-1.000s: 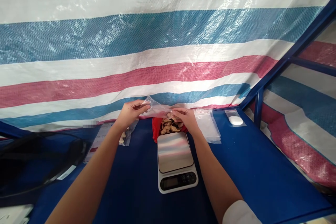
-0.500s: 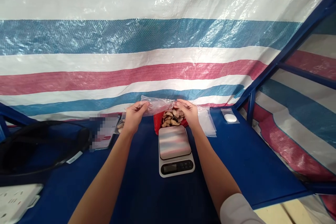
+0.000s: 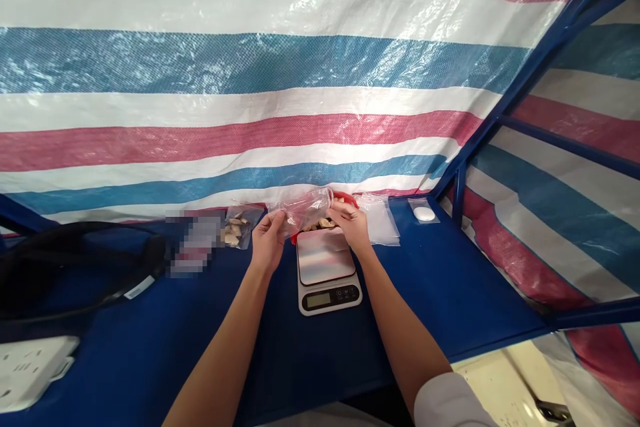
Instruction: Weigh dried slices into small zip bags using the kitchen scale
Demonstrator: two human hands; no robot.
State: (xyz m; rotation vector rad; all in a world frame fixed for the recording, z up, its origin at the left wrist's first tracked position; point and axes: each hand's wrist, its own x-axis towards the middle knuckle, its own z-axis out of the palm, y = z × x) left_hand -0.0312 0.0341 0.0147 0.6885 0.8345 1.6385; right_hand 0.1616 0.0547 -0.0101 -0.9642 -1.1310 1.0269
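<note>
– What's on the left of the frame?
– A white power strip (image 3: 33,373) at lower left, a black band (image 3: 156,252) above it, then a packet (image 3: 236,227) of dried pieces.
– And mid-frame?
– The left hand (image 3: 269,239) pinches one side of a clear bag (image 3: 306,209). Below it, the scale (image 3: 327,273) sits on the worktop (image 3: 440,280); a red bag (image 3: 349,197) of pieces (image 3: 324,223) lies just above the scale.
– Right hand (image 3: 353,224)?
– Pinching the clear bag's other side.
– Farther right?
– Flat bags (image 3: 383,221), then a white oval (image 3: 424,213).
</note>
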